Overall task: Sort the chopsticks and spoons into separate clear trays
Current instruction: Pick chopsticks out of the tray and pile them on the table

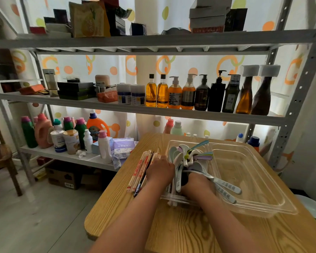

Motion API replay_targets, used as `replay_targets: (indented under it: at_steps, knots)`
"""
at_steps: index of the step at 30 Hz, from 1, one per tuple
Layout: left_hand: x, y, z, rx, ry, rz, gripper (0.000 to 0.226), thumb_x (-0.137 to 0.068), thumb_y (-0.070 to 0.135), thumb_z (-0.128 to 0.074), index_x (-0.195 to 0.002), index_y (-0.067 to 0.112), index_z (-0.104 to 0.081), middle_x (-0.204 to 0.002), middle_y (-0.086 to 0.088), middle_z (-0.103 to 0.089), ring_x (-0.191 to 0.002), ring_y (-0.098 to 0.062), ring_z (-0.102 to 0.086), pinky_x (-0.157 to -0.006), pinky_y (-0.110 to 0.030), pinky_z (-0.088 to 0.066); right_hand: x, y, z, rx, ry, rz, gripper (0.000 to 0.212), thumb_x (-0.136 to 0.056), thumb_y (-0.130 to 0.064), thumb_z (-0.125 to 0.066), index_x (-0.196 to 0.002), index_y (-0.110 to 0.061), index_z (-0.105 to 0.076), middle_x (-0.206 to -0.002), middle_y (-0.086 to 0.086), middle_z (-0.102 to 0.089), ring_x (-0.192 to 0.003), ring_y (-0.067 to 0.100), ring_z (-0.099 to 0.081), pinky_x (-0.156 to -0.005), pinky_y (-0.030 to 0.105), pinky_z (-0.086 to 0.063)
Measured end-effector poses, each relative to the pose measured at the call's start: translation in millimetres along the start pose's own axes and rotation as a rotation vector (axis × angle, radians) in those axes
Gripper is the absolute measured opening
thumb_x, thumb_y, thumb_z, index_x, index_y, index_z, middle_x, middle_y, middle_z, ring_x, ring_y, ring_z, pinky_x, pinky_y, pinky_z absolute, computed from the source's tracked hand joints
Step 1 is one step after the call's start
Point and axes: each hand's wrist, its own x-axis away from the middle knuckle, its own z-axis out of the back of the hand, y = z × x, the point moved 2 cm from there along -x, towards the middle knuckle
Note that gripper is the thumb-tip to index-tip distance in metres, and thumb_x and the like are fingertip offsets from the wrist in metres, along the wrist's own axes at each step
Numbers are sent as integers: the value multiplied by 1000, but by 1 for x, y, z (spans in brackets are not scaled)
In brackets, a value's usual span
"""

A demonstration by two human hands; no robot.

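Closest to the camera, two bare forearms reach forward over a light wooden table with rounded corners (171, 230). The left hand (160, 171) lies knuckles up at the left edge of a clear plastic tray (253, 179), between the chopsticks and the spoons. Its fingers bend down out of sight, so what it grips cannot be told. The right hand (197, 184) is sunk into the near left corner of the tray among the spoons, its fingers hidden too.

A bundle of paper-wrapped chopsticks (141, 170) lies on the table just left of the tray, touching the left hand. A heap of white, lilac, teal and green plastic spoons (182, 157) fills the tray's left part.

Behind the table stands a grey metal shelf rack (153, 42). Its middle shelf carries a row of amber and dark pump bottles (188, 94), its lower shelf coloured detergent jugs (42, 132). A white curtain with orange and green circles (190, 61) hangs at the back.
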Motion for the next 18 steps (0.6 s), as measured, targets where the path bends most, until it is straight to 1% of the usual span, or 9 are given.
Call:
replay_targets:
  at_steps: [4, 9, 11, 14, 17, 18]
  knots:
    - [1, 0, 0, 21, -4, 0, 39, -98, 33, -34, -126, 10, -46, -129, -16, -52, -111, -33, -55, -86, -40, -46, 6, 1, 4, -60, 47, 25, 27, -81, -35, -60, -105, -23, -64, -102, 0, -66, -93, 20, -62, -74, 30, -47]
    - [3, 1, 2, 18, 20, -11, 39, -99, 34, -33, -125, 9, -48, -125, -15, -54, -107, -32, -56, -78, -35, -42, 11, -1, 11, -152, 75, 53, 23, -81, -22, -61, -102, -14, -64, -99, 5, -66, -88, 21, -61, -70, 30, -47]
    - [3, 1, 2, 14, 31, -17, 39, -99, 34, -32, -124, 9, -48, -123, -15, -55, -106, -31, -57, -76, -35, -42, 13, -1, 13, -180, 93, 57, 21, -81, -19, -61, -100, -11, -64, -98, 7, -65, -82, 20, -59, -68, 28, -45]
    - [3, 2, 4, 7, 37, -28, 38, -99, 34, -32, -122, 9, -50, -121, -15, -57, -105, -30, -57, -78, -36, -44, 16, -3, 18, -211, 99, 88, 20, -81, -16, -61, -100, -10, -61, -98, 8, -64, -78, 17, -53, -67, 26, -43]
    - [1, 3, 4, 0, -4, -12, 39, -99, 34, -31, -123, 8, -49, -125, -15, -55, -108, -31, -56, -82, -37, -45, 19, -7, 27, -202, 56, 129, 13, -79, -18, -62, -90, -13, -58, -90, 5, -60, -81, 17, -57, -70, 28, -49]
    - [0, 3, 5, -7, -17, -6, 40, -99, 34, -31, -124, 8, -48, -126, -15, -55, -110, -32, -56, -83, -37, -45, 20, -9, 32, -190, 33, 130, 14, -78, -18, -63, -89, -11, -58, -89, 6, -60, -82, 18, -58, -72, 30, -51]
